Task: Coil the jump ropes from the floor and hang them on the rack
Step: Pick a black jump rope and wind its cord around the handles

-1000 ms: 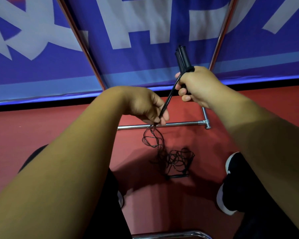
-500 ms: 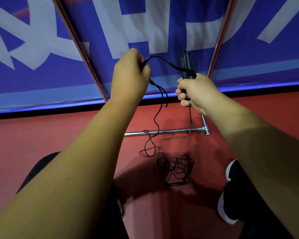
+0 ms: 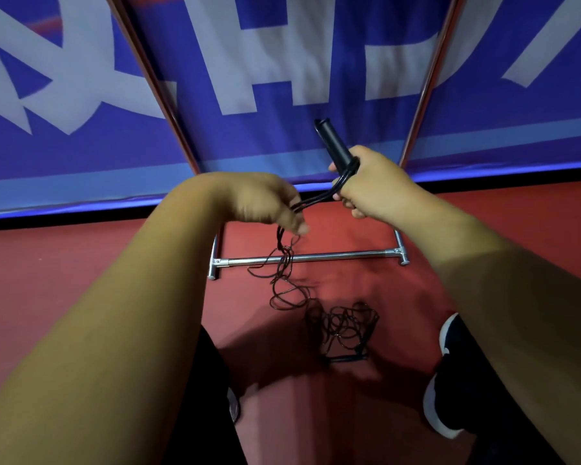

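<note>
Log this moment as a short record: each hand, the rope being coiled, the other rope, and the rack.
Right hand: grips the black handles, tilted upward
Left hand: pinches several cord strands beside the handles
Loose cord: hangs from the left hand to the red floor, passing in front of the rack bar
Second rope: tangled pile on the floor, untouched
Rack bar: low, shiny, before the blue banner

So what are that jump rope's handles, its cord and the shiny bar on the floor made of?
The handles: matte black cylinders with no glare, probably plastic or foam grip. The cord: very thin, black, holding springy loops, so likely plastic or coated wire; too fine to tell. The bar: bright, mirror-like tube with clamp fittings at its ends, apparently chromed or polished steel.
</note>
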{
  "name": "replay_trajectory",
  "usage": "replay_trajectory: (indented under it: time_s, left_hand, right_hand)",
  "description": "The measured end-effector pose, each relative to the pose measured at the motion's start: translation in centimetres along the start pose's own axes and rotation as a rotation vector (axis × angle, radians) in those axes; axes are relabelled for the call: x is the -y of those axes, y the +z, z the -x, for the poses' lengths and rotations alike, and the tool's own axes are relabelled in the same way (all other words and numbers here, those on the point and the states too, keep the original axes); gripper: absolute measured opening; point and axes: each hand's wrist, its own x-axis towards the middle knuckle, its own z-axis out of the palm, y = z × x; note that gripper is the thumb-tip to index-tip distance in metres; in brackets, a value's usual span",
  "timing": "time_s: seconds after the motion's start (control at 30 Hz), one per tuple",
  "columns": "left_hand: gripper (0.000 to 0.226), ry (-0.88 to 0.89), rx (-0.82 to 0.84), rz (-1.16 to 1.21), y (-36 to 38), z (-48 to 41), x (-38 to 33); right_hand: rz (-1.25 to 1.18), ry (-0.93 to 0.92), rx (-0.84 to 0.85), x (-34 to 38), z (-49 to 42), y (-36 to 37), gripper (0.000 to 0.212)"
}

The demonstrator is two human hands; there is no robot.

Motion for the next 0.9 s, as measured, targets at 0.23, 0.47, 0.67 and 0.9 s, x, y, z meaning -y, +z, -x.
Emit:
replay_trajectory:
  time_s: [0.23,0.47,0.67,0.9]
  left_hand:
    - [0.055,0.073,-0.130,0.614,1.6,-0.8,-2.3]
    - [0.051,0.087,-0.329,0.982,3.3,-3.2,-3.4]
    - [0.035,0.161,-0.389,1.162,3.1,-3.4,-3.5]
    - [0.026,0.093,-0.451,1.257,3.0,-3.5,-3.4]
  right_hand:
    - [0.311,-0.109,-0.027,0.1,0.5,-0.3,0.016]
    - [0.272,-0.104,0.085,1.1,1.4,0.2,0.028]
    - [0.066,-0.061,0.195,1.9,1.7,0.0,0.033]
    - [-0.084,-0.039,0.294,1.5,1.3,-0.2,0.056]
